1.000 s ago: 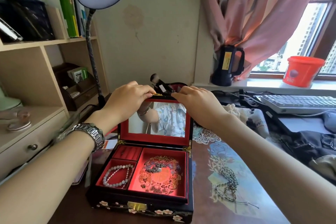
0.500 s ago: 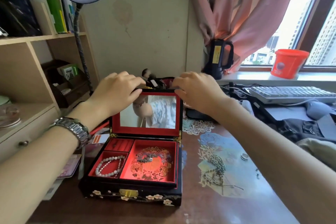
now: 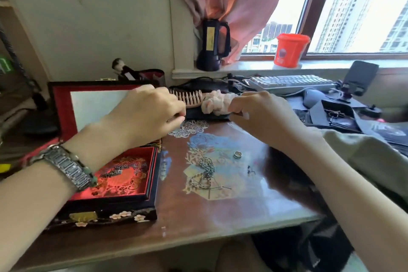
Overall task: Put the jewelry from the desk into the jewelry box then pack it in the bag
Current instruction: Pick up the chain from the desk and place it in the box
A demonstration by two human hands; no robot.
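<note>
Head view
Jewelry box (image 3: 114, 196): stands open on the left of the worktop (image 3: 220, 212), its mirrored lid upright; black lacquer outside with painted blossoms and a gold clasp on the front, red lining inside.
Box contents: a dark chain piece (image 3: 117, 169) lies on the gold-patterned red floor of the right compartment; the left compartment is hidden behind the left forearm.
Left hand (image 3: 148, 115): held above the box's back right corner, in front of the mirror; fingers (image 3: 174, 117) curled together, and I cannot tell whether they pinch anything.
Left wrist: wears a metal-link watch (image 3: 66, 165).
Right hand (image 3: 262, 115): raised over the back of the worktop, just in front of a pale scrunchie (image 3: 216, 104); fingers curled loosely inward, nothing visibly held.
Beaded necklace (image 3: 205, 172): lies in a loose heap on the worktop, right of the box and apart from it.
Ring (image 3: 237, 154): lies flat on the worktop, near the necklace, up and to its right.
Small dark item (image 3: 250, 170): on the worktop below the ring; too small to identify.
Comb (image 3: 189, 98): wooden, lies between the two hands at the back.
Bag (image 3: 344, 117): dark, with straps, sits at the right end, behind the right forearm.
</note>
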